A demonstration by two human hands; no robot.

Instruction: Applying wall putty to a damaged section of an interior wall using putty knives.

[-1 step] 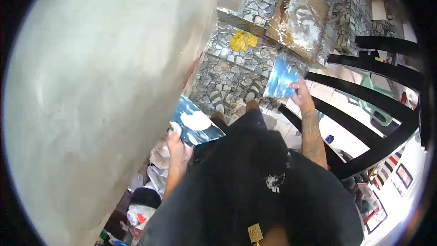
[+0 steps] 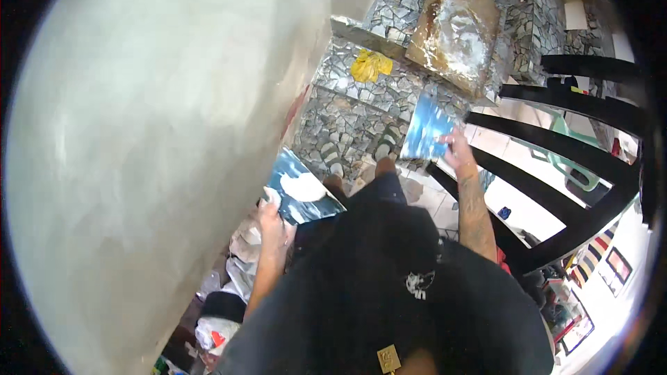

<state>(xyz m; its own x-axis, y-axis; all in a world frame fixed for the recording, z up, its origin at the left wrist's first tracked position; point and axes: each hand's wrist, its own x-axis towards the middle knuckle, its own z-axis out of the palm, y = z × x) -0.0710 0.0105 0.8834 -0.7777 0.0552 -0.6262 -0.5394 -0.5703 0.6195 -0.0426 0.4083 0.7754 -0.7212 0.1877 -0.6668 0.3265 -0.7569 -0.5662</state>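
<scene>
My left hand grips the edge of a thin blue sheet close to the wall. A thick white lump of paste lies on that sheet, with more white smears around it. Farther right, my right hand is closed on the near right edge of a second blue sheet, streaked with white and tilted. The two sheets are apart, and neither touches the wall as far as I can see. White specks show on my fingers.
A smooth grey wall fills the left. Stone-patterned steps lie below, with a yellow crumpled cloth or bag and a brown board bearing white paste. Dark railing bars stand close at right. Bags and clothes lie lower left.
My right hand and its blue sheet have come slightly nearer to me. The left sheet has shifted very slightly, still held with the paste on it.
</scene>
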